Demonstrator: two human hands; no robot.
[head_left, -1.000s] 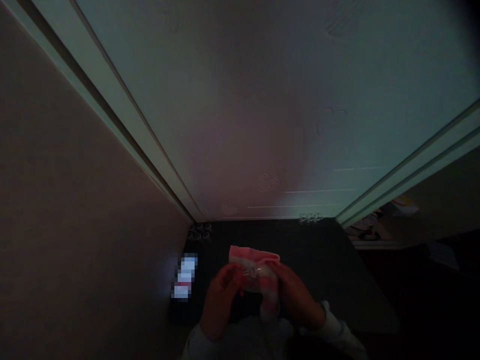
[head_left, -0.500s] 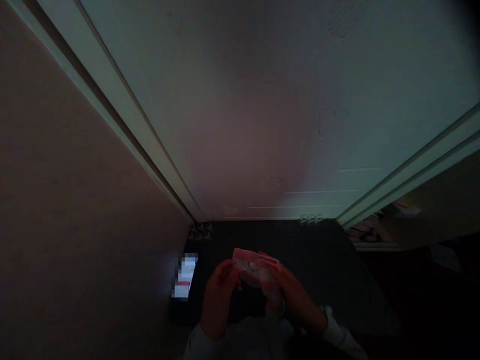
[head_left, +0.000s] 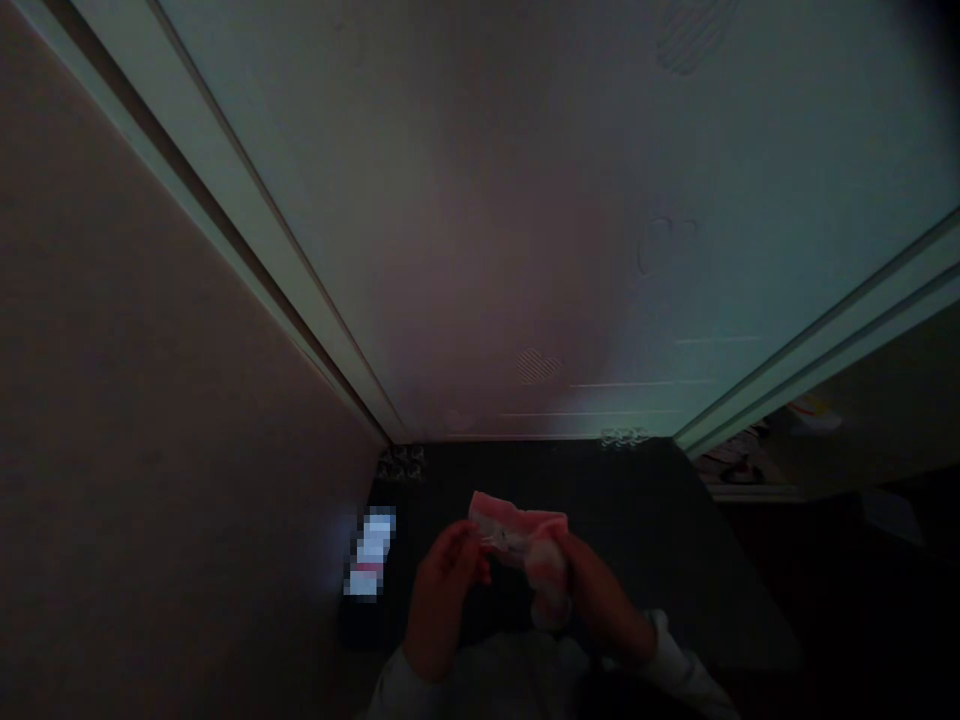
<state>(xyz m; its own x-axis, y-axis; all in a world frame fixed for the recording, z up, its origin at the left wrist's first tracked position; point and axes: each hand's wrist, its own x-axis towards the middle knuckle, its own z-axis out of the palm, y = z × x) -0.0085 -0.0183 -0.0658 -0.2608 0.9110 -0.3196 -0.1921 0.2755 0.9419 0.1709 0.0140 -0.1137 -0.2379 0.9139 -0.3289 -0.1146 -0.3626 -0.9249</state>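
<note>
A soft pink and white sock (head_left: 517, 519) is stretched between my two hands, low in the middle of the dim head view. Its striped lower part hangs down beside my right hand. My left hand (head_left: 444, 585) pinches the sock's left edge with bent fingers. My right hand (head_left: 596, 590) is closed on the other end, its fingers partly hidden behind the fabric. Both hands are above a dark table (head_left: 645, 540).
A lit, blurred screen (head_left: 371, 550) lies at the table's left side. Small clear objects (head_left: 401, 462) stand in the back left corner and others (head_left: 624, 437) at the back right. A pale panel (head_left: 525, 250) rises behind the table. A brown wall (head_left: 187, 450) borders the left.
The sock has been turned and spread wider. Its upper edge now runs straighter, and its striped part hangs more in front of my right hand, which has shifted slightly.
</note>
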